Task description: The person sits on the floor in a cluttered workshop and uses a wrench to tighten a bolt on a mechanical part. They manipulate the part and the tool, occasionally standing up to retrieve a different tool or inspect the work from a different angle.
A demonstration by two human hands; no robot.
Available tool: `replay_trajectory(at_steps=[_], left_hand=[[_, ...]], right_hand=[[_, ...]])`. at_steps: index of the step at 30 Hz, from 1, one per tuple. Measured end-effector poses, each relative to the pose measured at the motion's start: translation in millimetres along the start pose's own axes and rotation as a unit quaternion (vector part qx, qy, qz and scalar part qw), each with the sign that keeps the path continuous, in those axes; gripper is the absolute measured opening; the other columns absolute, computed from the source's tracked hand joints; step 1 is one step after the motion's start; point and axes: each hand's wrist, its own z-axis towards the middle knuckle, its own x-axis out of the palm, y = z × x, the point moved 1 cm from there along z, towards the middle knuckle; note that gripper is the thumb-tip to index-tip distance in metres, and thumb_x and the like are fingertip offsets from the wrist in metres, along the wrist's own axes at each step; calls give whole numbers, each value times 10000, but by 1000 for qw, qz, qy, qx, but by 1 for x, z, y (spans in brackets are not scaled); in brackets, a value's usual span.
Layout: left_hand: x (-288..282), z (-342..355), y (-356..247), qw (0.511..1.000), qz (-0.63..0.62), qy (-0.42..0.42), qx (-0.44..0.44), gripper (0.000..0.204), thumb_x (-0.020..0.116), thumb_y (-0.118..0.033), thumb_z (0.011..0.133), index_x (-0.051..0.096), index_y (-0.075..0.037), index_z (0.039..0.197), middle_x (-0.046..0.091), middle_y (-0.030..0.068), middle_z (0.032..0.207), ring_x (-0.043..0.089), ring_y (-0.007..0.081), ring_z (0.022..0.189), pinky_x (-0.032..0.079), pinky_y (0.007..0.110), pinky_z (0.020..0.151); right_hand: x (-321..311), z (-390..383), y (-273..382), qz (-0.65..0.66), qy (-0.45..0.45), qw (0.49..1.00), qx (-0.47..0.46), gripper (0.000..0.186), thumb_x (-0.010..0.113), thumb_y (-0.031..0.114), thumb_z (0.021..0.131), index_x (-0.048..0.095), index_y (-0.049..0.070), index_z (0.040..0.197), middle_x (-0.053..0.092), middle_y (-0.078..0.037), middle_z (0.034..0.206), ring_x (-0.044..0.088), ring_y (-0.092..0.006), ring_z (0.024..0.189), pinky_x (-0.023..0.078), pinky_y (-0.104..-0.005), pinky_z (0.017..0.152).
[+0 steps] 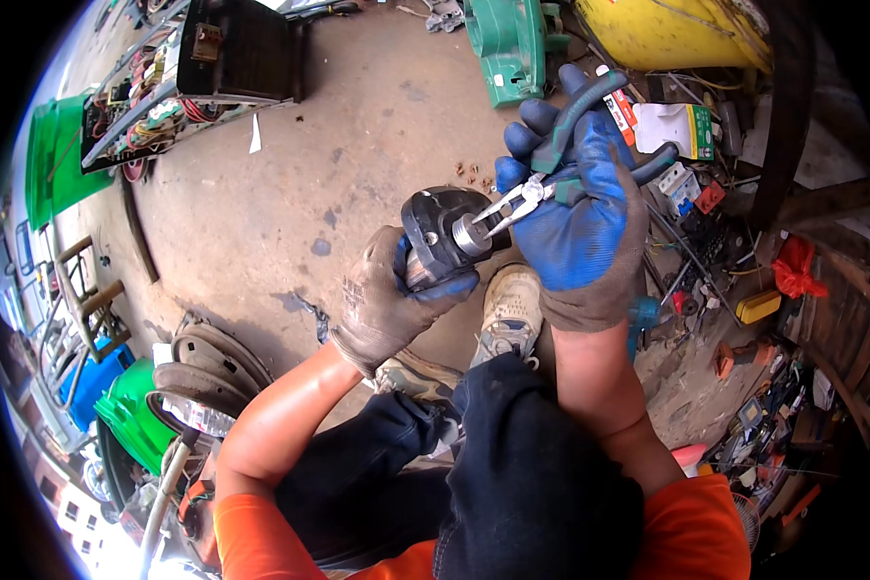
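My left hand (382, 304) wraps the housing (431, 220), mid-view; my right hand (585, 222), loosely curled at its two o'clock, holds pliers (532, 191). The housing looks rigid, heavyish, best gripped round its body.

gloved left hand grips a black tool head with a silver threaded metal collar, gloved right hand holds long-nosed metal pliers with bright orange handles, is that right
One slip: in the head view, the long-nosed metal pliers in the gloved right hand have dark green and black handles, not bright orange. The rest stands.
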Motion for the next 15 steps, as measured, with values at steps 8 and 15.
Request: replay_trajectory(at_steps=[8, 15], left_hand=[[2, 0, 0, 999, 13, 9, 32, 524, 924, -339, 701, 614, -27, 987, 666, 153, 898, 697, 326, 806, 559, 403, 708], [0, -1, -4, 998, 24, 63, 2, 465, 898, -317, 717, 663, -31, 998, 679, 150, 912, 698, 315, 819, 556, 399, 739]], right_hand=[[3, 2, 0, 82, 39, 996, 10, 563, 514, 458, 1025, 502, 75, 1438, 631, -58, 927, 546, -135, 718, 436, -265, 555], [-13, 9, -11, 82, 48, 995, 43, 508, 509, 432, 1024, 552, 68, 1376, 552, -22, 803, 463, -78, 597, 353, -213, 444]])
